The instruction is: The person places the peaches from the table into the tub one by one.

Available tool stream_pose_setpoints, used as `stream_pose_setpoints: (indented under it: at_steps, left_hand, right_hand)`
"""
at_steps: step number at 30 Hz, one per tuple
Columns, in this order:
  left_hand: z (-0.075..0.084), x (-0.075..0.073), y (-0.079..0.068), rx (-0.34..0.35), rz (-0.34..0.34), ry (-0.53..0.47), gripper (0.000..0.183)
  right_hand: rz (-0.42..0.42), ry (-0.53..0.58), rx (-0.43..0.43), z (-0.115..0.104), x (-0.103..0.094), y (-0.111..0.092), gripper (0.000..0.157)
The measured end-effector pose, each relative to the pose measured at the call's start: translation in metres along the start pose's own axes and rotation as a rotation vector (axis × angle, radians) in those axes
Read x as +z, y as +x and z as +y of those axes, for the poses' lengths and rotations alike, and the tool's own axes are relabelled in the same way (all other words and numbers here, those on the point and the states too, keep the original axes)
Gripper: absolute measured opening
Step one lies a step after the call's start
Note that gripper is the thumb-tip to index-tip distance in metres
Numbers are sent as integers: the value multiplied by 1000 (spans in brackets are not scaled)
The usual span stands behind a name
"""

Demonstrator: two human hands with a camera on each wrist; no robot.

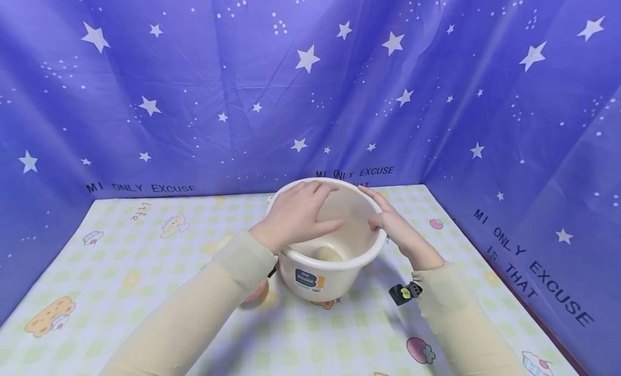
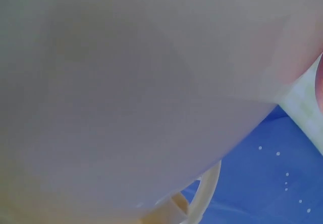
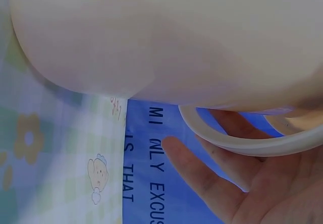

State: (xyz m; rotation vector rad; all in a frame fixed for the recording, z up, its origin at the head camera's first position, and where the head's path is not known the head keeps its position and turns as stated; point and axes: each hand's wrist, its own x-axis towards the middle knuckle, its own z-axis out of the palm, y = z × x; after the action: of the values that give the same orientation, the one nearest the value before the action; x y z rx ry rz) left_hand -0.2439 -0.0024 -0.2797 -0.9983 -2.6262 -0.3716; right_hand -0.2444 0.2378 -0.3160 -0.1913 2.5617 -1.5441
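Observation:
A white plastic bucket (image 1: 324, 279) with a dark label stands on the table, a pale round thing (image 1: 328, 254) at its bottom. My left hand (image 1: 301, 211) lies across the bucket's left rim, its fingers and outstretched thumb over the opening. At the right rim, my right hand (image 1: 395, 225) holds the bucket with the thumb inside and fingers outside. Those fingers hang spread beside the curved handle (image 3: 242, 146) in the right wrist view. The bucket's wall (image 2: 126, 93) fills most of the left wrist view and hides the left fingers.
A pink round thing (image 1: 256, 294) sits left of the bucket, partly hidden by the left sleeve (image 1: 204, 295). A checkered cloth (image 1: 155, 268) with printed pictures covers the table. Blue star-patterned curtains (image 1: 218, 68) stand behind and at the sides.

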Motion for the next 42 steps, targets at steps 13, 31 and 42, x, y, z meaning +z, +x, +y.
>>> stream_pose_setpoints:
  at_steps: [13, 31, 42]
  left_hand:
    - [-3, -10, -7, -6, 28, 31, 66]
    - [-16, -17, -25, -32, 79, 68, 63]
    - [-25, -27, -34, -41, 100, 97, 63]
  right_hand:
    - [9, 7, -9, 1, 0, 0, 99]
    - [3, 17, -16, 0, 0, -1, 100]
    - [4, 7, -21, 0, 0, -1, 100]
